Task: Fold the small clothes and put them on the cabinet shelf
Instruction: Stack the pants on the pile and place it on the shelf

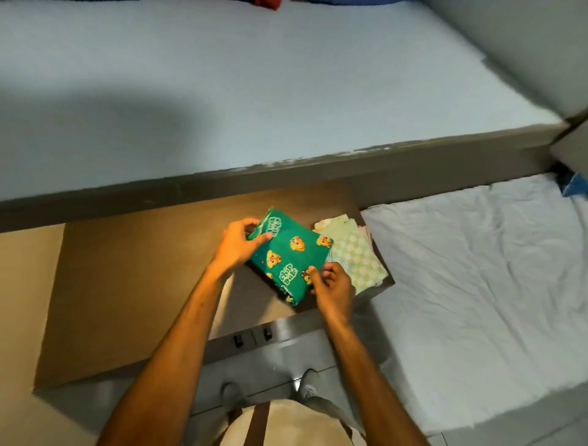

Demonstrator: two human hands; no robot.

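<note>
A folded green garment (pixel 291 254) with cartoon prints lies on the brown cabinet shelf (pixel 133 280). My left hand (pixel 237 246) grips its far left corner, thumb on top. My right hand (pixel 332 288) pinches its near right edge. Just to the right, touching it, sits a stack of folded pale green checked clothes (pixel 356 254), partly covered by the green garment.
A light blue mattress (pixel 254 79) on a grey frame overhangs the shelf at the top. A lower bed with a white sheet (pixel 477 286) lies to the right. A red item (pixel 267 3) shows at the top edge. My feet stand on the grey floor (pixel 270 359).
</note>
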